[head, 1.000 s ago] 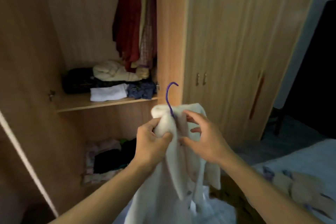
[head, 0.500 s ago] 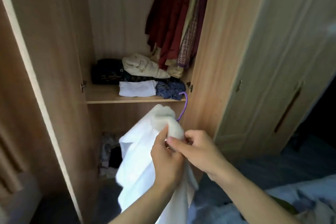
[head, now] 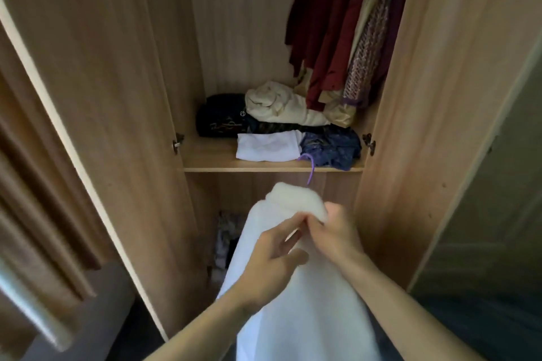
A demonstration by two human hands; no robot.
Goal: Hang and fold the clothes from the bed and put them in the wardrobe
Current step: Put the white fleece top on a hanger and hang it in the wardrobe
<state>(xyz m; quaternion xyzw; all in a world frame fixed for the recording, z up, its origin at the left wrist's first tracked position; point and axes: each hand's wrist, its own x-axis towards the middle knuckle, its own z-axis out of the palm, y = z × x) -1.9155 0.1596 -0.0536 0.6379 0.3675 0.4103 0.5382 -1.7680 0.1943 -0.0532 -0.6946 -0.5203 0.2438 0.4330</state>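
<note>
step: hanging white top (head: 296, 287) on purple hanger (head: 311, 168) | hands: left hand (head: 272, 261) and right hand (head: 334, 233) both pinching collar | place: near, in front of open wardrobe (head: 410, 126) | next: likely lift hook up to rail by red clothes (head: 325, 26), far right

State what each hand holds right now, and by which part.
Both hold the white garment on the purple hanger: right hand pinches its collar; left hand grips just below the collar.
</note>
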